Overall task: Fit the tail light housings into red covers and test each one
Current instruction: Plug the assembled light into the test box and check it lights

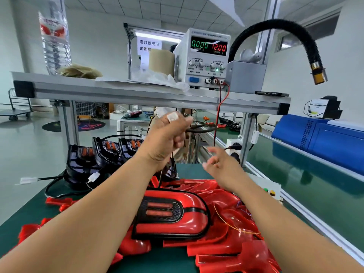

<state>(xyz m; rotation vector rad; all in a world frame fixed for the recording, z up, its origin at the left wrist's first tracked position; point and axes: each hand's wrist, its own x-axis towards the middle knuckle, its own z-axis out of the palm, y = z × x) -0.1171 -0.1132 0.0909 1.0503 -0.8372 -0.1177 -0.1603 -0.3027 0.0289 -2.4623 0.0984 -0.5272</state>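
An assembled tail light [173, 215], black housing inside a red cover, lies on a heap of loose red covers [226, 229] on the green bench. My left hand [167, 138] is raised above it, fingers curled round a black test lead [201, 128] that runs toward the power supply. My right hand [220, 164] hovers lower right, fingers loosely bent and holding nothing. Several bare black housings [102, 154] with orange lamps stand at the back left, their cables and white plugs [94, 177] trailing out.
A DC power supply [206, 58] on the aluminium shelf [137, 91] reads 0.000 A and 12.00 V, with red leads hanging from its terminals. A black flexible hose [307, 42] arches at right. A conveyor belt [315, 174] runs along the right side.
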